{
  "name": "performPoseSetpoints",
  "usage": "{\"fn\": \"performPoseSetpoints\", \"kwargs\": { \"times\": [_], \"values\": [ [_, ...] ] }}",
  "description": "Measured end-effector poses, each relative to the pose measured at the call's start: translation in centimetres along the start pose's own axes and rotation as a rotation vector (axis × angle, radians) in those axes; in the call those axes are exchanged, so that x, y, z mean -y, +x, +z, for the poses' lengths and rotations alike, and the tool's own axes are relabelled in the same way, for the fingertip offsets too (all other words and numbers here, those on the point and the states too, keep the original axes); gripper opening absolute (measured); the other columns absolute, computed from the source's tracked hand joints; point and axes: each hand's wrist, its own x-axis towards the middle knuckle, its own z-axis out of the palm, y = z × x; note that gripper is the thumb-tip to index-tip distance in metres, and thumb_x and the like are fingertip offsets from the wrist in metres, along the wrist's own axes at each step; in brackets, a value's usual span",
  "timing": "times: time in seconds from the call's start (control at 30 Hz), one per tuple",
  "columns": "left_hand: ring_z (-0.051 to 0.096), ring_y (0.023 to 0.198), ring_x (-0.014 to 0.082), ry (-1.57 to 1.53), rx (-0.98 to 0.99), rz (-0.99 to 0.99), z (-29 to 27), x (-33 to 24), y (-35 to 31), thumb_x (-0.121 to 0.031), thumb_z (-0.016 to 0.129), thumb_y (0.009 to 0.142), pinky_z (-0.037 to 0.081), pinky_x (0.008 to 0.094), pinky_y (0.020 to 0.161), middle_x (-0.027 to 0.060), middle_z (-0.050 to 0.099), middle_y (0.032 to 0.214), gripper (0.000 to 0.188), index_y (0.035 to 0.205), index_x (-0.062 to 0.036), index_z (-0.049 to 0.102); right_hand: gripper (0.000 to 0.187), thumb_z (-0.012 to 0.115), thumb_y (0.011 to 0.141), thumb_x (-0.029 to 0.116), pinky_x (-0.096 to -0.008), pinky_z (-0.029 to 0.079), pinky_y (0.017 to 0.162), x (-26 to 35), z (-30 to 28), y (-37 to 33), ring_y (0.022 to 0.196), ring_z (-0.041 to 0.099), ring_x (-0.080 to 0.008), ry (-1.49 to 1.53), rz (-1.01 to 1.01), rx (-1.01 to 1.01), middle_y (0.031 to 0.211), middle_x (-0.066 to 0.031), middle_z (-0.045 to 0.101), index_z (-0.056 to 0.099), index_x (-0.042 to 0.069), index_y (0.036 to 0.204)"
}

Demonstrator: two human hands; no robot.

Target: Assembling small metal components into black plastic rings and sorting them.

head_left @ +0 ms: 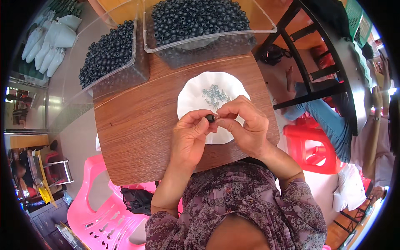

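At the far left of my brown wooden table [137,125] stands a clear plastic tub [111,56] heaped with small black rubber rings, and beside it a second clear tub [200,23] of the same. My left hand [189,139] pinches one small black ring [211,118] between thumb and forefinger, over the near edge of the white scalloped dish [193,93] holding tiny grey metal pieces [214,95]. My right hand [246,125] closes on the ring's other side, fingertips tight.
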Motion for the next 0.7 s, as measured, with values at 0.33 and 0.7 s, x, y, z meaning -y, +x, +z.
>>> {"fn": "performPoseSetpoints", "kwargs": {
  "times": [0.33,0.7],
  "values": [
    [0.055,0.078,0.0164,-0.037,-0.079,-0.014,-0.16,0.89,0.07,-0.007,0.059,0.085,0.044,0.0302,0.074,0.0098,0.061,0.09,0.019,0.101,0.003,0.06,0.017,0.065,0.064,-0.008,-0.03,0.046,0.059,-0.28,-0.19,0.26,0.068,0.056,-0.0223,-0.139,-0.074,0.025,0.074,-0.008,0.06,0.06,0.001,0.079],
    [0.055,0.074,0.0164,0.068,-0.079,-0.003,0.2,0.72,-0.49,-0.008,0.06,0.085,0.045,0.0269,0.07,0.0099,0.061,0.091,0.022,0.103,0.0048,0.06,0.017,0.069,0.063,-0.005,-0.0277,0.044,0.06,-0.51,-0.27,0.21,0.07,0.056,-0.0179,-0.111,-0.006,0.069,0.074,-0.0058,0.06,0.063,0.002,0.078]
  ]
}}
